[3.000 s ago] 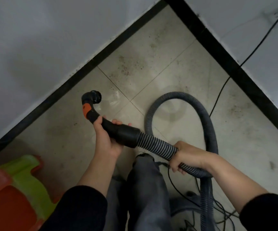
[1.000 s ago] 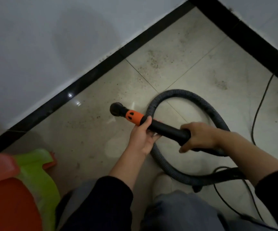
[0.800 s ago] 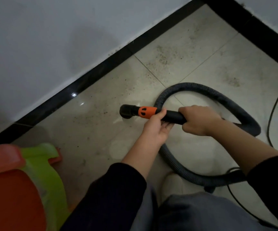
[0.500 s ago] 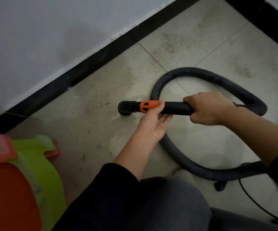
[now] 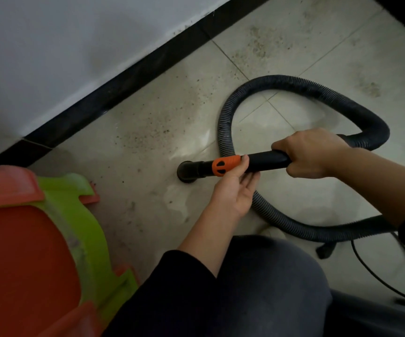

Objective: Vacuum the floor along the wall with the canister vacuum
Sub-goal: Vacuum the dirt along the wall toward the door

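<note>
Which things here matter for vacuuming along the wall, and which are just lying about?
Job: nozzle on the floor, wand in the right hand, left hand under it, hose, dirt specks by the baseboard.
Lying about: orange stool, green stool.

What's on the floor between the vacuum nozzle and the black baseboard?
Only floor tile peppered with dark dirt specks, no object, between the nozzle and the baseboard; the head view shows it.

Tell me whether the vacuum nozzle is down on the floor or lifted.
Down: the nozzle sits mouth-down on the floor, no gap showing; the right hand grips the wand.
</note>
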Action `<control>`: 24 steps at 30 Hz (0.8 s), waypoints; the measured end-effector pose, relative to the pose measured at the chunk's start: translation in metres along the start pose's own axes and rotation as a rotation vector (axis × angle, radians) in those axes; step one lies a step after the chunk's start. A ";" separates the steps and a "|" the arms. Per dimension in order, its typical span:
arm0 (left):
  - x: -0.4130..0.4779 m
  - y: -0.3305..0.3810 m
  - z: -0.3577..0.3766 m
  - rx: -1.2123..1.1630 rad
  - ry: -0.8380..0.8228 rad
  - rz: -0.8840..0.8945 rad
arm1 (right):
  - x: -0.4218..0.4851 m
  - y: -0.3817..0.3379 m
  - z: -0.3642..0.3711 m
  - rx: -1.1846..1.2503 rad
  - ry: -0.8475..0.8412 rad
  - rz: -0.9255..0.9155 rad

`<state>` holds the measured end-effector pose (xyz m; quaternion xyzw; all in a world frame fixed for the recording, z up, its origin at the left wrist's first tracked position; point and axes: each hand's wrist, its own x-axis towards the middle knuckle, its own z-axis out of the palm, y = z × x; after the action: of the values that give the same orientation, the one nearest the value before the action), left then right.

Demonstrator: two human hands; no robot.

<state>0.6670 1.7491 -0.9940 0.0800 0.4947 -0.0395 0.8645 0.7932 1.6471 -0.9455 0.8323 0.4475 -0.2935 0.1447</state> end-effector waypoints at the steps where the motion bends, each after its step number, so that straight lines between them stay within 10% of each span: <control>1: -0.001 0.000 -0.003 -0.006 0.000 -0.002 | 0.000 -0.002 0.001 -0.005 0.001 -0.008; 24: -0.021 0.028 -0.062 -0.124 0.001 0.074 | 0.026 -0.052 -0.009 -0.124 0.029 -0.201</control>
<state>0.6081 1.7878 -1.0036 0.0445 0.4934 0.0235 0.8684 0.7641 1.6977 -0.9534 0.7770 0.5480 -0.2660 0.1590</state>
